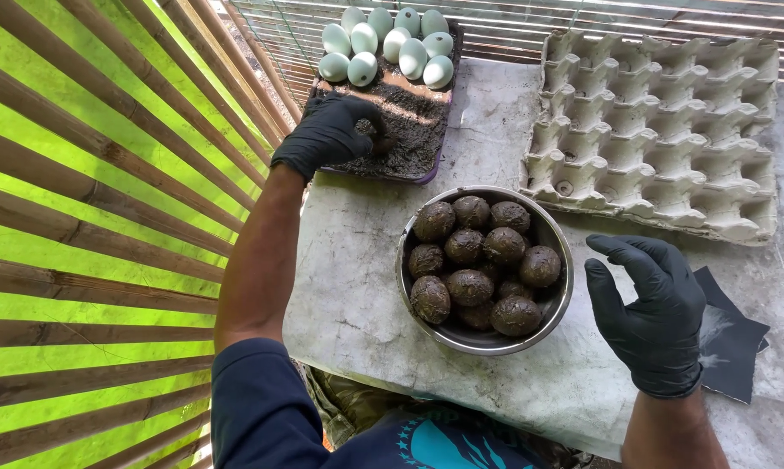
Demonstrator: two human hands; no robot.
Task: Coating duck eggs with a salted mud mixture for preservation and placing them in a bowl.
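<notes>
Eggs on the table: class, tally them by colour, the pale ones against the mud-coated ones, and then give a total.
Pale blue-green eggs in the tray: 12
Mud-coated eggs showing in the bowl: 12
Total: 24

Daylight is bright and even, strongest toward nine o'clock, where sun-lit green glows between the bamboo slats [105, 165], which stand dark against it. The pale worktop [357, 287] is softly lit without hard shadows, the metal bowl [559, 300] shows only a mild sheen on its rim, and the black gloves on the left hand [331, 132] and right hand [651, 313] swallow detail. Focus is sharp across the middle, and the slats fan and stretch toward the edges as a wide lens would bend them.
</notes>
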